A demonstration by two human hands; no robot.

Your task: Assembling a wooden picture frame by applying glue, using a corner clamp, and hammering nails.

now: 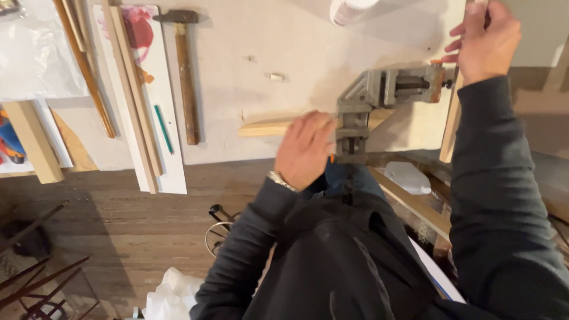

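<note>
A: Where are the 2 hands?

B: The left hand (305,148) lies on the end of a pale wooden strip (269,126), right where that strip runs into the grey metal corner clamp (370,98). The fingers are curled over the wood and press against the clamp's near jaw; whether they close fully around the strip I cannot tell. A metal watch sits on that wrist.

A: And the right?

B: The right hand (486,41) is up at the far corner, fingers wrapped around the top of a second wooden strip (453,112) that runs back toward the person along the board's right edge. It is grasping that strip just beyond the clamp's screw end.

A: So the clamp sits where?

B: On the near right part of the whitish workboard (267,53), between the 2 hands, with the 2 strips meeting in it at a right angle.

A: What else lies on the board?

B: A hammer (184,71) with a wooden handle, well to the left of the left hand. Further left, a bundle of thin wooden slats (133,89) on a white panel, with a green pencil (164,128) beside them. A white cylinder (349,10) stands at the far edge.
</note>
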